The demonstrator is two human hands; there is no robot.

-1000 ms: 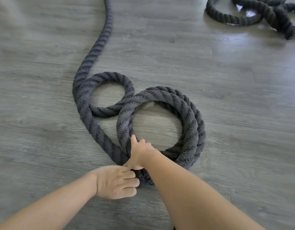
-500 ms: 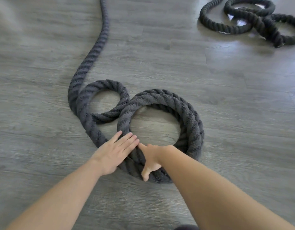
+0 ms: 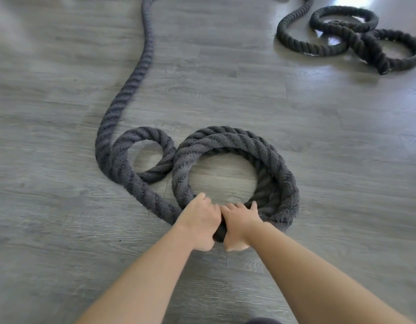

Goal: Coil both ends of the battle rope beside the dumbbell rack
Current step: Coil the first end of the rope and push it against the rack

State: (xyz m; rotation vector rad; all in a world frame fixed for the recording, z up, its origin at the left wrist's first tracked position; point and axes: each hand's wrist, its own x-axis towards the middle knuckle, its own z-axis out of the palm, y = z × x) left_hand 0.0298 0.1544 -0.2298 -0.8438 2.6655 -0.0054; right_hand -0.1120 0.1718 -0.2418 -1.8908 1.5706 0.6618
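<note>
A thick dark grey battle rope lies on the floor. Its near end forms a stacked coil [image 3: 279, 164] in the middle, with a smaller loop [image 3: 122, 155] beside it on the left. From that loop a single strand [image 3: 143, 66] runs away to the top edge. My left hand [image 3: 200, 220] and my right hand [image 3: 239, 223] sit side by side on the coil's near edge, both closed around the rope. The far end of the rope [image 3: 356, 38] lies in loose loops at the top right. No dumbbell rack is in view.
Grey wood-look plank flooring [image 3: 62, 230] surrounds the rope on all sides. A bright patch of light falls on the floor at the top right, by the far loops.
My left hand has moved from flat on the rope to gripping the coil's near edge next to my right hand. The view has tilted up, showing more of the far loops.
</note>
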